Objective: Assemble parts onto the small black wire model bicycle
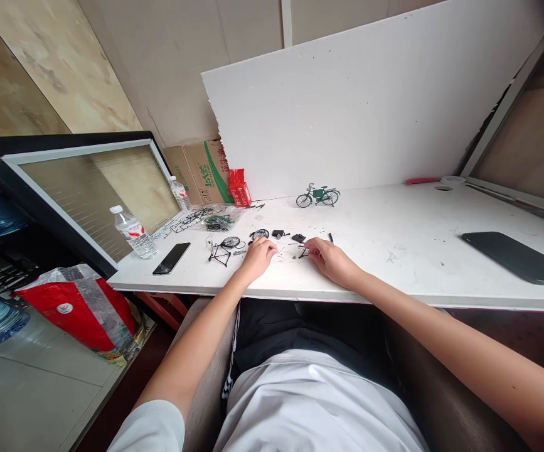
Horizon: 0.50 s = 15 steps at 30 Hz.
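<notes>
My left hand (pixel 258 258) is over the white table with its fingers bent and pressed together; whatever they may pinch is too small to make out. A black toy wheel (pixel 260 234) lies just beyond it. To its left are a dark miniature bicycle frame (pixel 219 255) and another small wheel (pixel 231 242). My right hand (pixel 330 260) is closed at the fingertips on a small thin dark part (pixel 303 252). Beyond the hands lie a small black box-like piece (pixel 280 233) and a flat dark piece (pixel 298 238).
A green model bicycle (pixel 319 196) stands at the back. Left are a clear bag of green parts (pixel 219 221), black part frames (pixel 189 221), a phone (pixel 171 258) and a water bottle (pixel 133 232). A red box (pixel 239 188) is behind; a black slab (pixel 519 256) lies right.
</notes>
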### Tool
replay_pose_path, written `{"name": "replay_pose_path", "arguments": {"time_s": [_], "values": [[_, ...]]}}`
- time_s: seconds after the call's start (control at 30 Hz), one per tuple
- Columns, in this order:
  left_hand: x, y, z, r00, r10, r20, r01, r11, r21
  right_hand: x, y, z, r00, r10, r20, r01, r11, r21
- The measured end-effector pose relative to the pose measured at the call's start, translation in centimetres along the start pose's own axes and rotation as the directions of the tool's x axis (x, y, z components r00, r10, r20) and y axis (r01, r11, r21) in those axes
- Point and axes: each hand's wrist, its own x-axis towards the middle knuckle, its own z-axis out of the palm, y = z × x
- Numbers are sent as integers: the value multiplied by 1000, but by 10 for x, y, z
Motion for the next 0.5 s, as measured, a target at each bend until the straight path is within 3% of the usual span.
{"name": "replay_pose_path", "arguments": {"time_s": [0.5], "values": [[-5,6,2,980,134,-147,-154,979,-134,-1,8,4,999,-47,2,47,998,44]]}}
